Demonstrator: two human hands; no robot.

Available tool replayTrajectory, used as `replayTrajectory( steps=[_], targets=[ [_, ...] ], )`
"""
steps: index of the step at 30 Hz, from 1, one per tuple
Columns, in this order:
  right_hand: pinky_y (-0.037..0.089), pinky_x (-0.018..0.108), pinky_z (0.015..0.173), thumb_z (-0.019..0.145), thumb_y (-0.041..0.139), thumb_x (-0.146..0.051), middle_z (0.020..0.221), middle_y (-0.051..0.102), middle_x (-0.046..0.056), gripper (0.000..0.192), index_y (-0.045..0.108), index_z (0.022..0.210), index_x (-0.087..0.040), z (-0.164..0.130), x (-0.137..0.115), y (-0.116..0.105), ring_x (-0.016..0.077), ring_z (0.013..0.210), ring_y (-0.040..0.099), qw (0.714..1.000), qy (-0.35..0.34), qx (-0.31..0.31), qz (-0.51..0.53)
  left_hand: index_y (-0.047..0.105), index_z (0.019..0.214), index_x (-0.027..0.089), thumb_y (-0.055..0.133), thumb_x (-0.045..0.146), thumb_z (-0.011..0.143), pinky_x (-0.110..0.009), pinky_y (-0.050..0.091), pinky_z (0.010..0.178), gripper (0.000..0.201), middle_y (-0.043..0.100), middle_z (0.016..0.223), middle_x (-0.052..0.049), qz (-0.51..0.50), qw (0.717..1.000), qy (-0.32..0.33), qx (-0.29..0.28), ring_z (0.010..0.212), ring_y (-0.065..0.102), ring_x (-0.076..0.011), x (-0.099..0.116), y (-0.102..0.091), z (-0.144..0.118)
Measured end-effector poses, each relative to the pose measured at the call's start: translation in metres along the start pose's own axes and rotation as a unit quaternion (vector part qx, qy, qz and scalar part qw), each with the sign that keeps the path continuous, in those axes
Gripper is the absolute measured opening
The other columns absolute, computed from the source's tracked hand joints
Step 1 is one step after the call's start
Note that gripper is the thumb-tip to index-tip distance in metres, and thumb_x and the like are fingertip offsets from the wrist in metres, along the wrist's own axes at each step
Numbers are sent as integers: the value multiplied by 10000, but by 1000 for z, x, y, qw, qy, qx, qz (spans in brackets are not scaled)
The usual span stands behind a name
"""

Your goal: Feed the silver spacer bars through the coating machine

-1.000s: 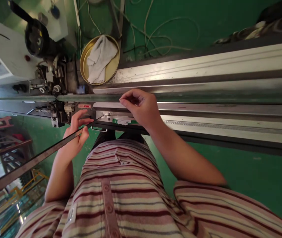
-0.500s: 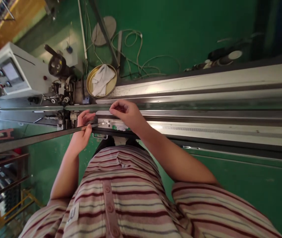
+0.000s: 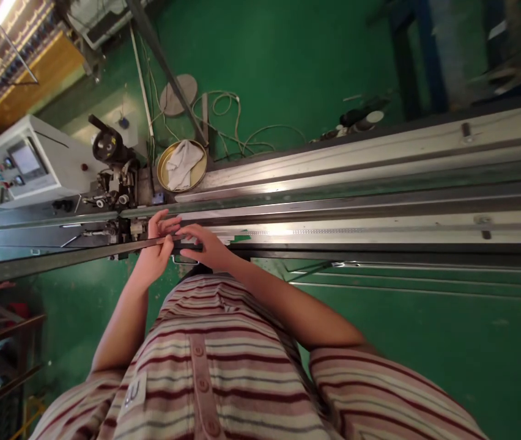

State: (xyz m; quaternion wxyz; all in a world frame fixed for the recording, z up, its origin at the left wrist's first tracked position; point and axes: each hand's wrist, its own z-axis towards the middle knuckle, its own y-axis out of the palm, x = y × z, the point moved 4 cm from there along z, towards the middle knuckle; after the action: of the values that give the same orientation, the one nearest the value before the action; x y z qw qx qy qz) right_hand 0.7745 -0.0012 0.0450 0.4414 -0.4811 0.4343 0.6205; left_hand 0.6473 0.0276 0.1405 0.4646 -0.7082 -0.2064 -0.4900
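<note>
A long, narrow flat strip (image 3: 81, 255), dark grey and metal-looking, runs in from the left edge of the view. My left hand (image 3: 153, 253) is closed on it close to its right end, thumb on top and the other fingers partly raised. Just to the right is my right hand (image 3: 210, 247), thumb and forefinger spread beside the strip's end; whether they touch it I cannot tell. Beneath both hands lies a long metal machine bed (image 3: 402, 229) with parallel rails and a row of small marks. A small green and white patch (image 3: 241, 238) shows beside my right hand.
A round brass-coloured tray (image 3: 163, 177) holding a white cloth (image 3: 183, 164) stands behind the hands. To the left are a clamp-like mechanism (image 3: 120, 183) and a white control box (image 3: 54, 159) with a screen. Cables (image 3: 237, 116) lie on the green floor.
My right hand has come left and nearer my body, from over the rail to the strip's end, and its fingers have spread. My left hand keeps its hold. The camera view has shifted.
</note>
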Motion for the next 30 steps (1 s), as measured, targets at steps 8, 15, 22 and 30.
replayTrajectory(
  steps=[8, 15, 22, 30],
  targets=[
    [437, 404, 1018, 819, 707, -369, 1300, 580, 102, 403, 608, 1185, -235, 3, -11, 0, 226, 1170, 543, 1000, -13, 20, -5, 253, 1437, 238, 482, 378, 997, -532, 362, 1172, 515, 462, 1444, -185, 12, 1000, 14, 14, 1324, 511, -235, -1, 1, -3],
    [445, 413, 1024, 879, 651, -429, 1239, 601, 126, 376, 636, 1179, -201, 3, -30, -9, 238, 1190, 552, 996, -46, 75, -27, 264, 1427, 224, 482, 390, 993, -532, 343, 1181, 513, 453, 1452, -188, 8, 999, 21, 25, 1350, 487, -250, 0, -1, -4],
    [381, 471, 1119, 979, 495, -492, 1403, 552, 114, 532, 461, 1447, -242, -14, -112, 17, 257, 1309, 486, 960, -241, 86, -113, 299, 1438, 204, 495, 386, 988, -493, 289, 1220, 524, 456, 1456, -167, 24, 999, 26, 27, 1400, 432, -249, 9, -5, -12],
    [324, 527, 1165, 991, 382, -568, 1530, 409, 142, 744, 178, 1605, -199, -20, -110, 50, 307, 1402, 362, 937, -258, 73, -222, 244, 1466, 246, 572, 400, 940, -485, 381, 1167, 639, 479, 1447, -164, -85, 995, 17, 40, 1304, 536, -239, 3, -7, -18]
  ],
)
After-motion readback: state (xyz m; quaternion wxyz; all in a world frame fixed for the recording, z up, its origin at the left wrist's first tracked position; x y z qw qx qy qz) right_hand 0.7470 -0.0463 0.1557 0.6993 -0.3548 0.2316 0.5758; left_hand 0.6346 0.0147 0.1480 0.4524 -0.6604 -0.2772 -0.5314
